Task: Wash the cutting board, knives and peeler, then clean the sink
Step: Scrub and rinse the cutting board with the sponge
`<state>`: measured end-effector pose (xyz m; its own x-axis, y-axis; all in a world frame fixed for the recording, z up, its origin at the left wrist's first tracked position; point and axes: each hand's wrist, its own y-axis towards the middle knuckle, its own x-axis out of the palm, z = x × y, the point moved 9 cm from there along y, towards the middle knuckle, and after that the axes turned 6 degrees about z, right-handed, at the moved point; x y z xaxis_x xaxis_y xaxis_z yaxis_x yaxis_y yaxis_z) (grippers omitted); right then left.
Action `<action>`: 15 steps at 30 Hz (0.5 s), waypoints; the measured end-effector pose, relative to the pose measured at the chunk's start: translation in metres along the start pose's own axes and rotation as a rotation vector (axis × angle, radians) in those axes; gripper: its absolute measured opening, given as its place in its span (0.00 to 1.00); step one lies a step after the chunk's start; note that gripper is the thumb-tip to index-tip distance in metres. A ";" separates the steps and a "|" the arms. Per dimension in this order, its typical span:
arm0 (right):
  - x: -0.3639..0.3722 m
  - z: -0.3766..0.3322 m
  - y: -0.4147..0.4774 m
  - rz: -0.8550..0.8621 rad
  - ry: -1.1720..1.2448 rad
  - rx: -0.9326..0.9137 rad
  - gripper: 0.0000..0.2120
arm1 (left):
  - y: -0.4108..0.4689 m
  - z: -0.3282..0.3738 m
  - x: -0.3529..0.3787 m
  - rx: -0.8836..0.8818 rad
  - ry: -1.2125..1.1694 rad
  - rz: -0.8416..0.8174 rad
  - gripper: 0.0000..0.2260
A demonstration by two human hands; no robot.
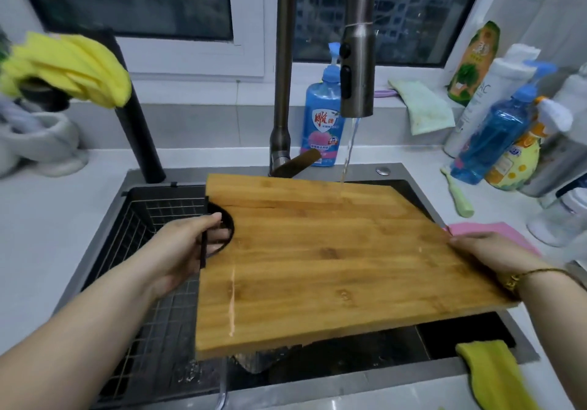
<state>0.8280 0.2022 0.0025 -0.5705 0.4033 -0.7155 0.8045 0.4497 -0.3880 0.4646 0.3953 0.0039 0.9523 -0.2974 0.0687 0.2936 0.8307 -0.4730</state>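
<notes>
The wet cutting board (333, 250), held over the sink (349, 381) by the left hand (187, 247) curled through its hole and the right hand (486, 254) gripping its right edge, could slip under the running water (347, 145).

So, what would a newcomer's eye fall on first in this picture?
The big wooden board, held over the sink in the middle; the left hand grips it through its round hole and the right hand holds its right edge. Next comes the tap above, whose thin stream of water hits the board's far edge. The yellow cloth at upper left also stands out.
</notes>
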 end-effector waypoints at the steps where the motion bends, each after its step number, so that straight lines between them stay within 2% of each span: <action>1: 0.012 -0.003 -0.007 -0.046 0.003 0.005 0.10 | -0.006 0.006 -0.002 0.018 -0.020 0.001 0.09; 5: 0.056 -0.017 -0.024 -0.157 -0.030 -0.044 0.14 | -0.028 0.032 -0.019 0.078 -0.074 0.029 0.10; 11: 0.112 -0.034 -0.041 -0.266 -0.014 -0.102 0.13 | -0.059 0.060 -0.052 0.186 -0.028 0.103 0.12; 15: 0.145 -0.047 -0.056 -0.326 0.008 -0.154 0.16 | -0.079 0.064 -0.087 0.216 -0.012 0.216 0.09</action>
<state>0.6919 0.2727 -0.0525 -0.7950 0.2243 -0.5637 0.5456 0.6706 -0.5026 0.3639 0.3854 0.0916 0.9952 -0.0982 -0.0023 0.0936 0.9555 -0.2797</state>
